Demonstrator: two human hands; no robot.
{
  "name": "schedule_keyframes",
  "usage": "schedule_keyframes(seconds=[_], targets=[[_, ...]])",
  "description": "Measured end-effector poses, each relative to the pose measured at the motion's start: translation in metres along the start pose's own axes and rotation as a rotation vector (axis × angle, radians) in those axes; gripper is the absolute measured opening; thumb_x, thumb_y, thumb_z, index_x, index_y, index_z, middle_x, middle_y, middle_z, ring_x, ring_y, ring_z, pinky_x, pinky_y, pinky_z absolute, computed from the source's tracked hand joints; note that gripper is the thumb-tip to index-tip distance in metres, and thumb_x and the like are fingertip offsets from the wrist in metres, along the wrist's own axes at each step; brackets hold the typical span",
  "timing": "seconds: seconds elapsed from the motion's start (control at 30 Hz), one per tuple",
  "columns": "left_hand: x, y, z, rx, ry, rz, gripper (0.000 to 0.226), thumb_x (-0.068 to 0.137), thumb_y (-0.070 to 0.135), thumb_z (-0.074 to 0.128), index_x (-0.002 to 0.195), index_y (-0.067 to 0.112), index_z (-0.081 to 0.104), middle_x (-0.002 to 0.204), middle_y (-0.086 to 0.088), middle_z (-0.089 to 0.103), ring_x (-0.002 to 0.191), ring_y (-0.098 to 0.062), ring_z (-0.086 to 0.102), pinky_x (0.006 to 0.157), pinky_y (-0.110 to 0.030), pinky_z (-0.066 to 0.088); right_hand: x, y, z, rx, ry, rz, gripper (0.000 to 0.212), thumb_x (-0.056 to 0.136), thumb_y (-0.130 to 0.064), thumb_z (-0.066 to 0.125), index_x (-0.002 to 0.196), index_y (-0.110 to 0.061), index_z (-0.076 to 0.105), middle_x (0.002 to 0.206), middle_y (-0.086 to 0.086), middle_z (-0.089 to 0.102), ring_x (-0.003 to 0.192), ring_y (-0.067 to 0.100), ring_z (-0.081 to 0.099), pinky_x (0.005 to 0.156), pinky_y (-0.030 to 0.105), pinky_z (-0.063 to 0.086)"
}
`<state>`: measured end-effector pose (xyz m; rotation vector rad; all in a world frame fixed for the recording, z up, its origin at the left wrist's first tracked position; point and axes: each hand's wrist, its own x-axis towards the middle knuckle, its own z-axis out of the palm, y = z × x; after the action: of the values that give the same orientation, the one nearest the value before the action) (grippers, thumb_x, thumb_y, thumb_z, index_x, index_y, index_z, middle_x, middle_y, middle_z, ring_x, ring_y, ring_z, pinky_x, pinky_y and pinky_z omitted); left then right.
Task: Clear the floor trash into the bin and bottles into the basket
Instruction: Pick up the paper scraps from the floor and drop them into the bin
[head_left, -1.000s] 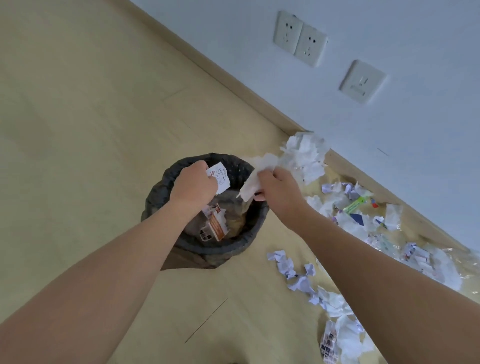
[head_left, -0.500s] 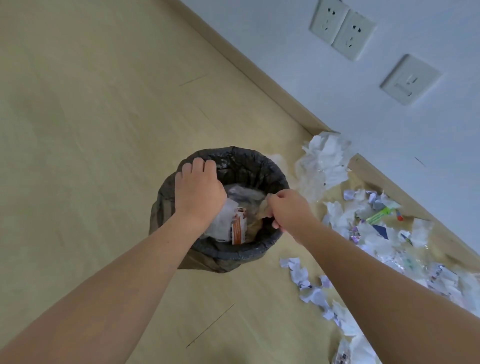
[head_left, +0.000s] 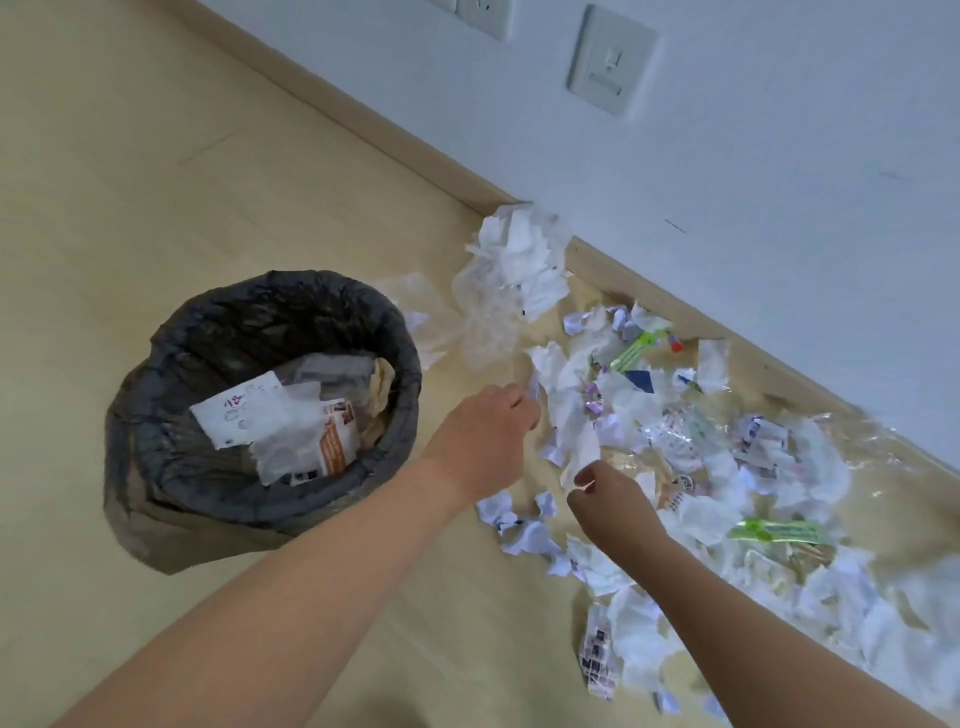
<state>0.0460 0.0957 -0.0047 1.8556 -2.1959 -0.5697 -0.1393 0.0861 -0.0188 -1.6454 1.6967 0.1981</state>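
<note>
Both hands (head_left: 485, 434) (head_left: 613, 501) over floor trash (head_left: 691, 441) beside bin (head_left: 156, 395).

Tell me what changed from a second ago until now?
Both hands let their paper go into the bin and moved right, away from it, to the floor litter. The left hand now reaches a white scrap; the right hand hovers over the paper pile with fingers curled. A white printed sheet now lies on top inside the bin. The bin, the litter and the wall plates stayed put.
</note>
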Motion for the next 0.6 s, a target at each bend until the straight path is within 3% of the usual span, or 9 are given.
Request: schedule_keyframes(seconds=[0.1, 0.17, 0.27, 0.4, 0.5, 0.6], targets=[[-0.002, 0.002, 0.043, 0.043, -0.383, -0.176, 0.036, 0.088, 0.006, 0.046, 0.121, 0.017, 0.050, 0.122, -0.004, 0.046, 0.104, -0.025, 0.049, 0.084, -0.037, 0.047, 0.002, 0.028, 0.026, -0.052, -0.076, 0.005, 0.033, 0.090, -0.019, 0.047, 0.122, -0.015, 0.052, 0.123, 0.004, 0.055, 0.108, 0.020, 0.054, 0.086, 0.029, 0.042], [-0.009, -0.003, 0.067, 0.155, -0.471, -0.208, 0.041, 0.089, 0.012, 0.051, 0.128, 0.019, 0.045, 0.126, -0.006, 0.042, 0.105, -0.027, 0.049, 0.083, -0.037, 0.047, 0.005, 0.038, 0.043, -0.009, -0.081, -0.003, 0.036, 0.091, -0.021, 0.046, 0.126, -0.015, 0.049, 0.125, 0.005, 0.053, 0.109, 0.021, 0.053, 0.087, 0.031, 0.043], [-0.018, -0.014, 0.090, 0.237, -0.466, -0.291, 0.048, 0.088, 0.013, 0.052, 0.133, 0.024, 0.039, 0.127, -0.006, 0.038, 0.108, -0.027, 0.048, 0.081, -0.036, 0.045, 0.011, 0.043, 0.061, -0.029, -0.041, -0.026, 0.035, 0.095, -0.027, 0.044, 0.128, -0.016, 0.045, 0.122, 0.005, 0.054, 0.108, 0.024, 0.055, 0.083, 0.033, 0.045], [-0.023, -0.028, 0.107, 0.345, -0.453, -0.332, 0.044, 0.092, 0.011, 0.046, 0.133, 0.022, 0.038, 0.127, -0.005, 0.041, 0.109, -0.025, 0.051, 0.078, -0.033, 0.042, 0.028, 0.037, 0.072, -0.075, 0.029, -0.010, 0.025, 0.098, -0.033, 0.041, 0.114, -0.014, 0.047, 0.110, 0.004, 0.056, 0.100, 0.026, 0.059, 0.075, 0.033, 0.042], [-0.024, -0.037, 0.111, 0.344, -0.432, -0.307, 0.037, 0.091, 0.006, 0.045, 0.125, 0.019, 0.042, 0.120, -0.005, 0.051, 0.107, -0.026, 0.054, 0.077, -0.033, 0.042, 0.043, 0.035, 0.072, -0.146, 0.012, -0.001, 0.020, 0.098, -0.026, 0.040, 0.106, -0.011, 0.051, 0.107, 0.006, 0.057, 0.098, 0.026, 0.059, 0.073, 0.031, 0.039], [-0.034, -0.048, 0.114, 0.240, -0.396, -0.399, 0.031, 0.091, 0.008, 0.043, 0.120, 0.020, 0.048, 0.116, -0.003, 0.059, 0.105, -0.026, 0.058, 0.078, -0.033, 0.045, 0.052, 0.034, 0.068, -0.140, 0.023, -0.001, 0.017, 0.097, -0.018, 0.039, 0.093, -0.012, 0.054, 0.100, 0.006, 0.059, 0.087, 0.025, 0.057, 0.069, 0.030, 0.039]])
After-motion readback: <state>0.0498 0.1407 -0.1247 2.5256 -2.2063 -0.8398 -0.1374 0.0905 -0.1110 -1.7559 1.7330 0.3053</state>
